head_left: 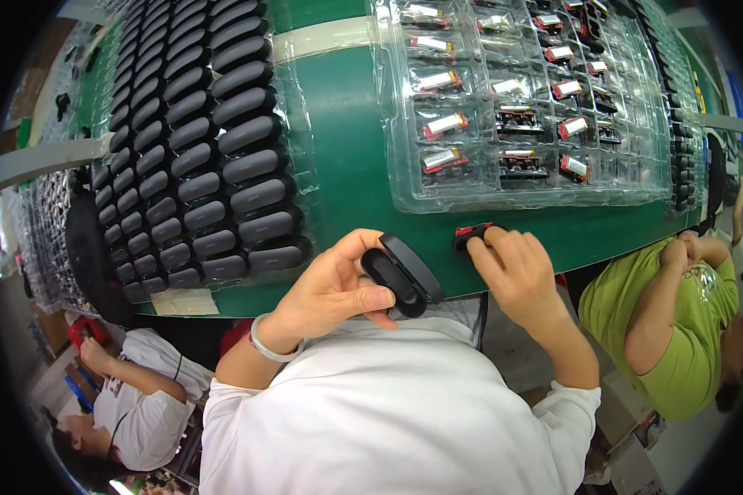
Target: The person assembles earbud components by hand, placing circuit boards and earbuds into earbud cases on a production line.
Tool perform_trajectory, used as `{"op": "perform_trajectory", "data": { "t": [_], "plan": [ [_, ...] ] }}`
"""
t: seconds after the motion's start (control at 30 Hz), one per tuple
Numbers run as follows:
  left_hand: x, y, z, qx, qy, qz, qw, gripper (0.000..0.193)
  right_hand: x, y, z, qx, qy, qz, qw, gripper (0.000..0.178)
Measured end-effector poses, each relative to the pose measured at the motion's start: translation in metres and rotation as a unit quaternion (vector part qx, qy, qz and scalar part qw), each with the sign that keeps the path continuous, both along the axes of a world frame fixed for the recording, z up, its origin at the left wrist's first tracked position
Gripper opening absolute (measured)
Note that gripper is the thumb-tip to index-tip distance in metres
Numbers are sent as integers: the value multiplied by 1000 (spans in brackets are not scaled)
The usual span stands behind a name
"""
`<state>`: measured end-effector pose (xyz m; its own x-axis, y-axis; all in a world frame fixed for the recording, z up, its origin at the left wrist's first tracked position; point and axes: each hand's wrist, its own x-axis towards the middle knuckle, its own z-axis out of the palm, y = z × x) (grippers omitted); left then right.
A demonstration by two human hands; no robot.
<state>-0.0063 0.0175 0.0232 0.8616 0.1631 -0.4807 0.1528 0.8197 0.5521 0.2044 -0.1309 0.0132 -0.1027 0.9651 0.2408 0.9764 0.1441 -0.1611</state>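
My left hand (338, 285) grips a dark oval earbud charging case (404, 276) whose lid is raised, so its hollow black inside shows. At the table's near edge, my right hand (516, 272) has its fingertips closed on a small black and red part (473, 235), which rests on or just above the green surface. Fingers cover part of that piece. Ahead of my right hand stands a clear plastic tray (404, 186) of compartments holding several small battery assemblies (446, 125) with silver, red and black parts.
Rows of closed dark cases (260, 198) fill trays on the left of the green table (347, 124). A pale tape strip (326, 37) crosses the table's far side. One person in white (144, 396) sits at left, another in green (669, 330) at right.
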Motion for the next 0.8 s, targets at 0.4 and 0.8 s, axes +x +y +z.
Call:
{"op": "perform_trajectory", "data": {
  "t": [0.4,0.8],
  "plan": [
    [14,-1,7,107,0,34,994,47,-19,-16,16,200,3,54,978,17],
    [21,-7,4,137,-35,4,990,41,-39,4,9,253,98,107,957,16]
  ]
}}
